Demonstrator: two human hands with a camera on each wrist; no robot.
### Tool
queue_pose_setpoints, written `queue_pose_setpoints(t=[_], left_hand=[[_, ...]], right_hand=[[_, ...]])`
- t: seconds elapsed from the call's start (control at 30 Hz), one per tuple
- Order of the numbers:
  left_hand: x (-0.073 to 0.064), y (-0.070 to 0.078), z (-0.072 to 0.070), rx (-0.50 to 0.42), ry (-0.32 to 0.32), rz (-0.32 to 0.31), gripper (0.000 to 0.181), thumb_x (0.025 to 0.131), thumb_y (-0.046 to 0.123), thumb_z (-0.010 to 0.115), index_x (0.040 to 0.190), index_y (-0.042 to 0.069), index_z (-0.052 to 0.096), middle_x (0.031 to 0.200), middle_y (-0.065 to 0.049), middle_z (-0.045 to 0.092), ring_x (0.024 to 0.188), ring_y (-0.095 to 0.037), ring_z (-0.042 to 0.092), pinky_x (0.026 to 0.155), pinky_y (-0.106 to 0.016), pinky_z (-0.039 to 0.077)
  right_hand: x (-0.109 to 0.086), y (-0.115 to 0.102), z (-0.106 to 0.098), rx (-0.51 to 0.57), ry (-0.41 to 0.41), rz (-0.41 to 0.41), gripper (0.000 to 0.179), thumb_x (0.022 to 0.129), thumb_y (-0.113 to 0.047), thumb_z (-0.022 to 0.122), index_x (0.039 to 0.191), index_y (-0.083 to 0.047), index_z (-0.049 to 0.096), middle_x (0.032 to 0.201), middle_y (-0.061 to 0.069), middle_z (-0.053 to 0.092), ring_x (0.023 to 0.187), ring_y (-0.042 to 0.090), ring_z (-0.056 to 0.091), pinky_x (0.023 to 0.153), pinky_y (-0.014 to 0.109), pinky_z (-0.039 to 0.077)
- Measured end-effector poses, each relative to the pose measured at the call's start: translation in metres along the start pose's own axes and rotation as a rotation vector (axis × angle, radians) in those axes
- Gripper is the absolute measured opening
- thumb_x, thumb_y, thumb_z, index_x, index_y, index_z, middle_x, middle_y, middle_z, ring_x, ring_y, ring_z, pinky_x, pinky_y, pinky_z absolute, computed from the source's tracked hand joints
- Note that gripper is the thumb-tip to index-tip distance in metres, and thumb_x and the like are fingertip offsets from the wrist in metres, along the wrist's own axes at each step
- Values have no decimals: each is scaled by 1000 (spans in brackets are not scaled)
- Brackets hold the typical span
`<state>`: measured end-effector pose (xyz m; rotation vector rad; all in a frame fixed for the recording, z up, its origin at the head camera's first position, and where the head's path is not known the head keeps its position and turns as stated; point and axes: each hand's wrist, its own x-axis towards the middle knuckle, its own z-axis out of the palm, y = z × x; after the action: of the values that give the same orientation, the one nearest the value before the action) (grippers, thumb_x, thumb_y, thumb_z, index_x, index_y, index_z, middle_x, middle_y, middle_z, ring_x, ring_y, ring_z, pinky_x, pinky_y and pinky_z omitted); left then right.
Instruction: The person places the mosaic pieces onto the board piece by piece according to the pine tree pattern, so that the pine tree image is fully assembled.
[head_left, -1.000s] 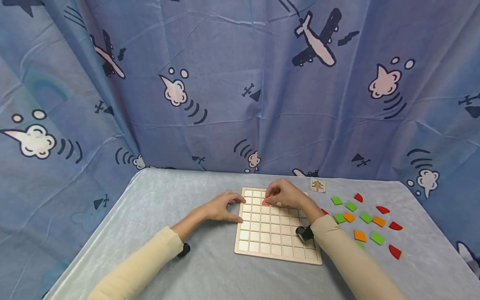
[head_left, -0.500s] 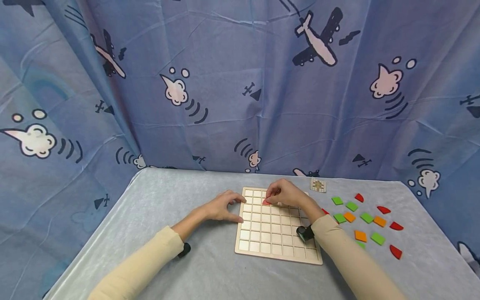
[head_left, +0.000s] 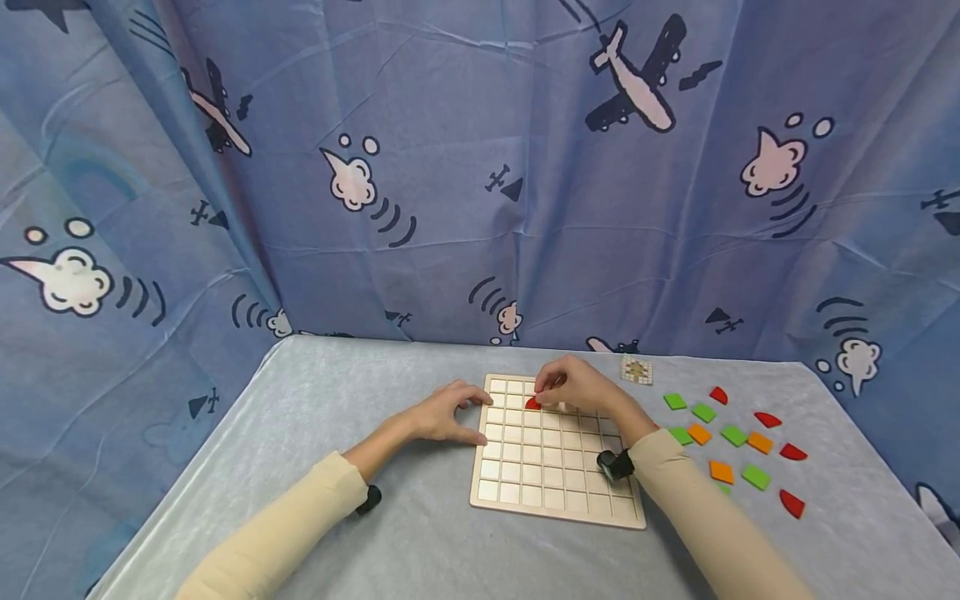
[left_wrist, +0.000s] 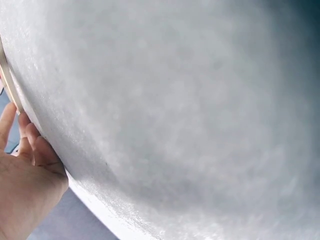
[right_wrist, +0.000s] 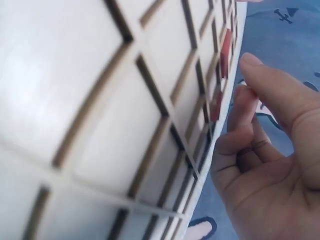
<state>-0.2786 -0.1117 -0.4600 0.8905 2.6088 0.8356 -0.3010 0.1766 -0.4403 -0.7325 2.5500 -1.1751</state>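
Observation:
My left hand (head_left: 444, 414) rests its thumb and fingertips against the left edge of a pale wooden grid board (head_left: 555, 517), thumb and fingers spread apart. In the left wrist view the fingers (left_wrist: 45, 152) touch the board's rim. My right hand (head_left: 579, 387) hovers over the board's far part, fingertips right beside a red quarter-circle tile (head_left: 532, 403) lying in a cell. The right wrist view shows two red tiles (right_wrist: 226, 54) in the grid, with the thumb (right_wrist: 257, 67) and loosely curled fingers apart from them, pinching nothing.
Right of the board lie loose green squares (head_left: 732, 436), orange squares (head_left: 721, 472) and red quarter-circle tiles (head_left: 792, 503). A small pattern card (head_left: 637, 370) lies beyond the board's far right corner. A blue patterned curtain (head_left: 420, 183) hangs behind the grey table (head_left: 360, 367).
My right hand has shifted slightly right and away from the red tile, which now shows more fully in its cell. The left hand and the board stay put.

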Motion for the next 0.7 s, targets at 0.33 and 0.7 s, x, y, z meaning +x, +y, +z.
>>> queue_pose_setpoints(t=[0.33,0.7], left_hand=[[-1,1,-1,-13,-9,1,62,78,36,84,132,20,58,129,-5,56,114,-22,54,103,-41,44],[-1,2,0,-26,-3,2,62,78,35,84,132,19,58,129,-5,56,114,-22,53,103,-41,44]], right_hand=[[-24,14,-24,19,0,-37,17,92,-18,71,102,-4,73,99,12,72,85,25,66,73,29,55],[-76,33,-56,-19,52,120,30,94,-30,68,111,-5,71,106,11,70,85,22,64,72,35,57]])
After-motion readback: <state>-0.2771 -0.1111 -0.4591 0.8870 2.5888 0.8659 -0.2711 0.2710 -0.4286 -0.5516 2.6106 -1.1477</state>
